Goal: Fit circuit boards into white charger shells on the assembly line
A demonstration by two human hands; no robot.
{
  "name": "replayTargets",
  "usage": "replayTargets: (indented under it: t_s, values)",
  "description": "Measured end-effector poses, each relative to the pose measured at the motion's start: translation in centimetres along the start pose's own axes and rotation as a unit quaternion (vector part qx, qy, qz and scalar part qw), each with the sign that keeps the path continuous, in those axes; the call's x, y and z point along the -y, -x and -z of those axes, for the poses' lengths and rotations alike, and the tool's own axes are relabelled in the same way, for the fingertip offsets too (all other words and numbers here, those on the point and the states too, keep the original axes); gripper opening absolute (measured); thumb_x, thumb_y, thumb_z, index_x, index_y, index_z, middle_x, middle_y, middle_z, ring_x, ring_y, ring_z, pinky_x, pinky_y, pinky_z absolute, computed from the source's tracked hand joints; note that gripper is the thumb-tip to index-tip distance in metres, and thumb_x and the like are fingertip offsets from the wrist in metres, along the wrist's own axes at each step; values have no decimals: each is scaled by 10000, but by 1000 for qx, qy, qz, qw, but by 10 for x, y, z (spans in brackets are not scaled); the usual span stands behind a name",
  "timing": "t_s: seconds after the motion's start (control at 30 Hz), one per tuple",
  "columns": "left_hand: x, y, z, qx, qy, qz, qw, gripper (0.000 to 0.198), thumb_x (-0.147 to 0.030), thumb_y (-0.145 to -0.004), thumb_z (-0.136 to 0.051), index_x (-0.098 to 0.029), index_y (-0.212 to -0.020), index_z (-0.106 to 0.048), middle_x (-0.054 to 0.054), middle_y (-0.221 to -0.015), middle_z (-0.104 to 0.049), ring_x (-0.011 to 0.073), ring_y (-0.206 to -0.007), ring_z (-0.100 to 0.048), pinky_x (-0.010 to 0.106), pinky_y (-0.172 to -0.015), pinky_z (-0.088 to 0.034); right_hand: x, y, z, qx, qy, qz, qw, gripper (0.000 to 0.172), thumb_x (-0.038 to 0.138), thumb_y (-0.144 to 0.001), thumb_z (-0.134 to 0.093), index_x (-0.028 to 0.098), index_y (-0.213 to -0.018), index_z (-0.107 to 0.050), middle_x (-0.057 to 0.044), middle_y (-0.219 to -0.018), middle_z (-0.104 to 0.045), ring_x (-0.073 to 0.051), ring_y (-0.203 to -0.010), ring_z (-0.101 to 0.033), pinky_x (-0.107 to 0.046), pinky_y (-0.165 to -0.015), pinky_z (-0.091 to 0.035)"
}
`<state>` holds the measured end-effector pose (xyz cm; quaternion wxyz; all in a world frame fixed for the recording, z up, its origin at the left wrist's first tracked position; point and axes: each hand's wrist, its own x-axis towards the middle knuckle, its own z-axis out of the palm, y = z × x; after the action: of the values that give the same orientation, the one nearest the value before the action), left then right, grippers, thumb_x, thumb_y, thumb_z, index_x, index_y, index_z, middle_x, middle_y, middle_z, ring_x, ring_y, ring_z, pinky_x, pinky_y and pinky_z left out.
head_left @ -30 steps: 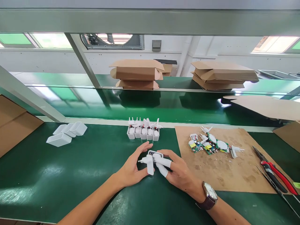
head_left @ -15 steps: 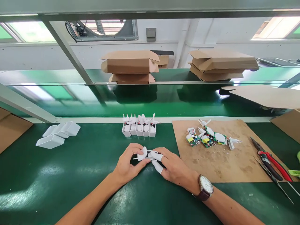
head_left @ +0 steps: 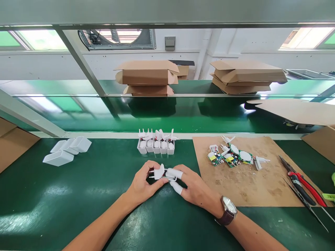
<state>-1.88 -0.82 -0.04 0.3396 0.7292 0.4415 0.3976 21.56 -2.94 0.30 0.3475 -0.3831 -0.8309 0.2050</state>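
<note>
A white plug adapter [head_left: 158, 173] with metal pins pointing left is held between my two hands just in front of me. My left hand [head_left: 142, 183] grips its plug end, fingers behind and thumb along the near side. On my right hand [head_left: 196, 188] the thumb and a finger wear white finger cots. That covered finger presses on the adapter's right, open part, while the thumb is just below it. Some of the adapter's inside is hidden under the finger. Beyond my hands stands a row of several white housings [head_left: 156, 146] with round white parts inside and plug pieces on top.
Several white empty-looking cases [head_left: 59, 158] lie at the left. To the right, circuit boards with plugs [head_left: 230, 155] rest on a cardboard sheet [head_left: 251, 188], beside red-and-black pliers [head_left: 300, 179] and tweezers [head_left: 306, 204]. Cardboard boxes [head_left: 146, 76] sit on the green shelf behind.
My right covered finger has straightened along the adapter's top. The plug pins show more clearly at the left. The whole view has shifted slightly.
</note>
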Motion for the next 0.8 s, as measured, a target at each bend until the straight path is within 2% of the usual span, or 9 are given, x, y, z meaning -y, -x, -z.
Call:
replayTargets:
  t_s: [0.13, 0.23, 0.3, 0.33, 0.43, 0.57, 0.67, 0.73, 0.8]
  values:
    - [1, -1, 0, -8, 3, 38, 999, 383, -440, -826, -787, -241, -1064, -563, -5, -899, -701, 167, -761, -711, 309, -707, -596, 1, -4, 1, 14, -24, 3, 1000, 324, 186, -983, -555, 259, -1287, -641, -99, -1138, -677, -220, -1024, -671, -371, -894, -605]
    - [1, 1, -3, -13, 12, -23, 1000, 678, -493, -750, -858, -252, -1274, -501, 42, -1060, -726, 222, -935, -739, 385, -851, -614, 2, -8, 0, -21, -161, -80, 983, 293, 309, -993, -573, 245, -1268, -650, -93, -1135, -691, -214, -1005, -692, -374, -895, -609]
    - [0, 3, -7, -7, 9, -92, 996, 880, -487, -738, -876, -269, -1438, -390, 88, -1213, -702, 256, -1064, -720, 429, -935, -595, 2, -10, -1, -15, -297, -173, 939, 357, 449, -991, -578, 230, -1264, -647, -78, -1072, -723, -207, -921, -716, -362, -831, -627]
    - [-1, 5, -9, -10, 3, -118, 993, 906, -470, -765, -862, -279, -1484, -344, 100, -1253, -689, 258, -1080, -714, 435, -945, -590, 3, -11, -2, -2, -357, -214, 909, 405, 516, -980, -578, 222, -1248, -653, -69, -1025, -737, -203, -864, -724, -356, -792, -633]
    - [-1, 10, -17, -42, -20, -138, 989, 808, -427, -850, -798, -299, -1499, -334, 94, -1243, -695, 229, -990, -727, 414, -894, -600, 7, -13, -4, 31, -466, -277, 840, 500, 647, -923, -602, 206, -1141, -688, -53, -921, -753, -206, -765, -727, -367, -739, -636]
    - [0, 13, -19, -57, -29, -134, 989, 782, -452, -844, -796, -300, -1478, -365, 93, -1248, -702, 236, -979, -734, 412, -870, -608, 11, -13, -7, 31, -516, -292, 805, 537, 682, -878, -643, 176, -1050, -689, -57, -847, -747, -217, -715, -733, -385, -719, -636]
    - [0, 11, -17, -45, -38, -114, 992, 794, -470, -822, -805, -287, -1469, -382, 102, -1261, -697, 261, -1015, -734, 437, -892, -609, 10, -12, -10, 34, -494, -291, 818, 514, 655, -920, -596, 165, -1052, -678, -63, -834, -738, -225, -725, -739, -402, -729, -639]
    - [0, 10, -16, -33, -53, -102, 993, 854, -479, -775, -839, -269, -1469, -389, 119, -1304, -672, 297, -1106, -709, 474, -958, -588, 11, -11, -12, 0, -432, -262, 863, 441, 597, -939, -600, 191, -1097, -668, -61, -902, -740, -216, -777, -736, -392, -757, -639]
    - [-1, 10, -17, -24, -75, -106, 991, 870, -455, -773, -838, -250, -1484, -380, 138, -1334, -645, 323, -1174, -677, 500, -999, -564, 15, -9, -13, -47, -336, -193, 921, 347, 502, -935, -645, 227, -1147, -655, -56, -985, -733, -199, -834, -719, -366, -793, -632]
